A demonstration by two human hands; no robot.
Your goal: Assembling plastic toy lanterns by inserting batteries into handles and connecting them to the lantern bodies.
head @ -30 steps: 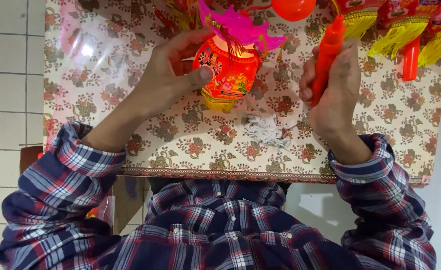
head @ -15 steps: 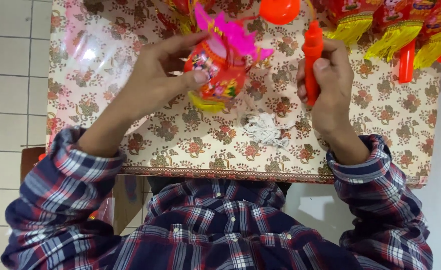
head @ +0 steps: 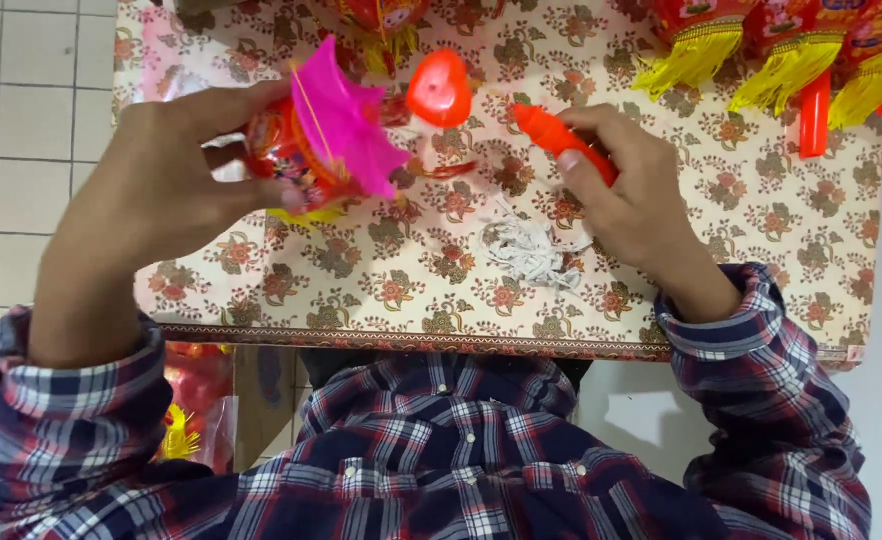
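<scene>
My left hand [head: 161, 190] grips a small red lantern [head: 286, 160] with a bright pink ruffled top [head: 346, 120], tilted so the top faces right, held above the flowered tablecloth [head: 411, 280]. An orange-red heart-shaped piece [head: 439, 88] sits just right of the lantern's pink top. My right hand [head: 631, 200] is closed around an orange-red stick handle [head: 561, 140], whose tip points left toward the heart piece. A small heap of white threads [head: 526, 245] lies on the cloth between my hands.
Several red lanterns with yellow fringe [head: 761, 50] line the table's far right edge, with an orange-red stick [head: 814, 115] among them. Another lantern [head: 381, 20] lies at the far middle. White floor tiles [head: 21, 150] show to the left. A bag of red goods [head: 196, 410] sits under the table.
My left hand has tipped the lantern and brought it closer, its pink top now facing right. My right hand swung the orange stick from upright to pointing left at the heart piece.
</scene>
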